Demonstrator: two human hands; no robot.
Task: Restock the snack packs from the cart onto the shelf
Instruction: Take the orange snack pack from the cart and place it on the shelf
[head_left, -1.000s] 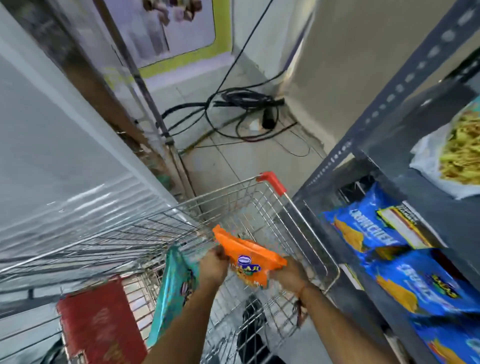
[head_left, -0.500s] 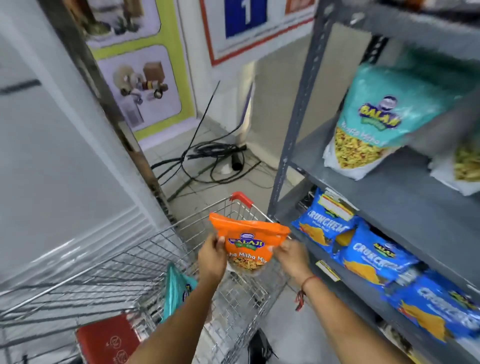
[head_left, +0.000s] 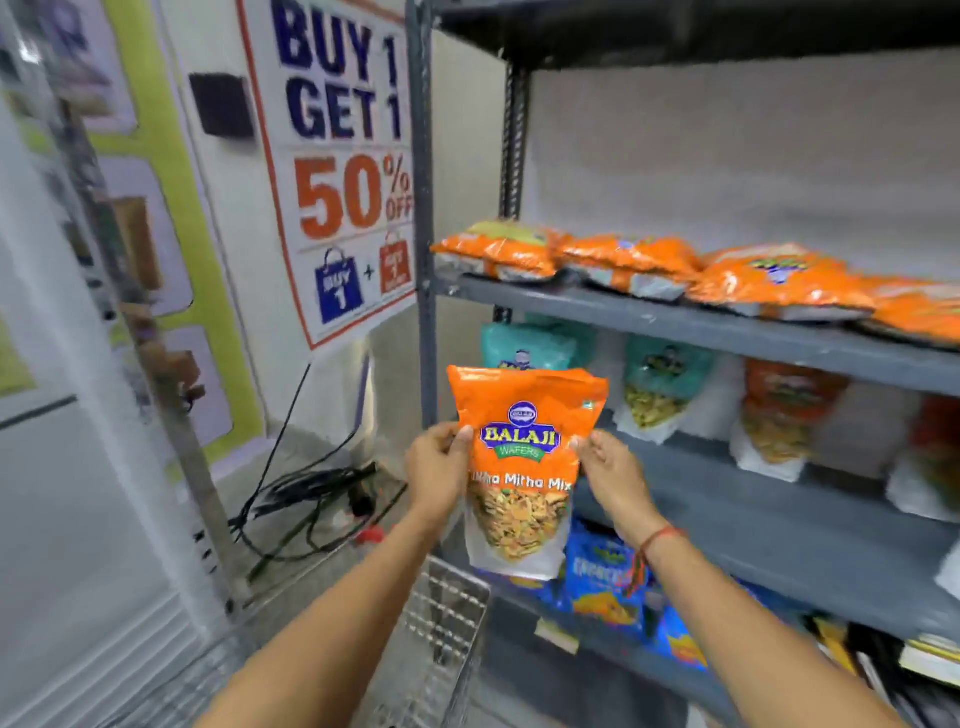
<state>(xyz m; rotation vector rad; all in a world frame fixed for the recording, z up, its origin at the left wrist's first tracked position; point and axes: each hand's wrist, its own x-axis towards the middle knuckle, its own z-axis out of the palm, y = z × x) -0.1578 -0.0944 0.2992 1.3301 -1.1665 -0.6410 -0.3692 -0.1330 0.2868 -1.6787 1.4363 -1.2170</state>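
I hold an orange Balaji snack pack (head_left: 524, 457) upright in front of the grey metal shelf (head_left: 675, 325). My left hand (head_left: 439, 467) grips its left edge and my right hand (head_left: 608, 467) grips its right edge. The pack hangs just below the shelf board that carries a row of orange packs (head_left: 639, 262) lying flat. Only the wire corner of the cart (head_left: 441, 613) shows at the bottom, under my forearms.
Teal packs (head_left: 524, 345) and other standing packs (head_left: 779, 415) fill the middle shelf; blue packs (head_left: 602, 587) lie on the lower one. A shelf post (head_left: 423, 208) stands left of the pack. Black cables (head_left: 311, 493) lie on the floor, under a sale poster (head_left: 343, 166).
Both hands lifted the orange pack out of the cart and up to shelf height. My view swung up from the cart toward the shelves.
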